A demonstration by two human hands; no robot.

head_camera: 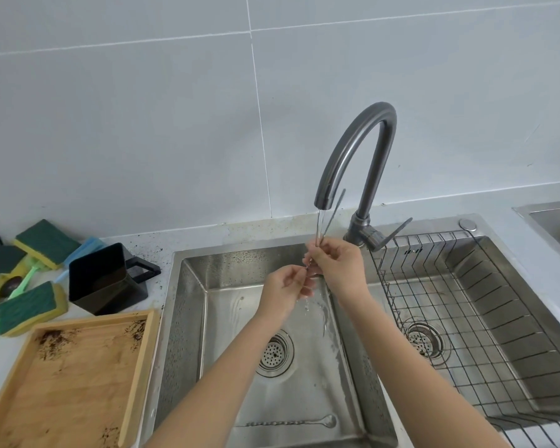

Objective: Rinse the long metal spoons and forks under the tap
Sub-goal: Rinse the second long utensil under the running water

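While water runs from the tap (pixel 356 156), the right hand (pixel 337 265) grips a small bunch of long metal utensils (pixel 328 218), fingers curled round the stems, upper ends poking up at 12 o'clock into the stream just under the spout. Spoons or forks, cannot tell; ends too thin and blurred. Left hand (pixel 283 287) sits at 8 o'clock of the right hand, close beside it, fingertips pinching the lower ends of the same bunch. Both hands hover over the left sink basin (pixel 188 318), water splashing down its right wall.

Long twisted-stem spoon (pixel 291 422) lies flat on the basin floor at 6 o'clock of the hands, bowl end to the right, well apart from them. Round drain strainer (pixel 274 352) between spoon and hands.

At 3 o'clock, a second basin holds a wire rack (pixel 450 305). At 9 o'clock on the worktop (pixel 162 247): black square jug (pixel 105 279) with handle, dark specks scattered near it. Further at 9 o'clock, green-and-yellow sponges (pixel 29 308) piled with pale green and blue brush handles. At 7 o'clock, wooden tray (pixel 72 383) with dark crumbs smeared on it, touching the sink edge.
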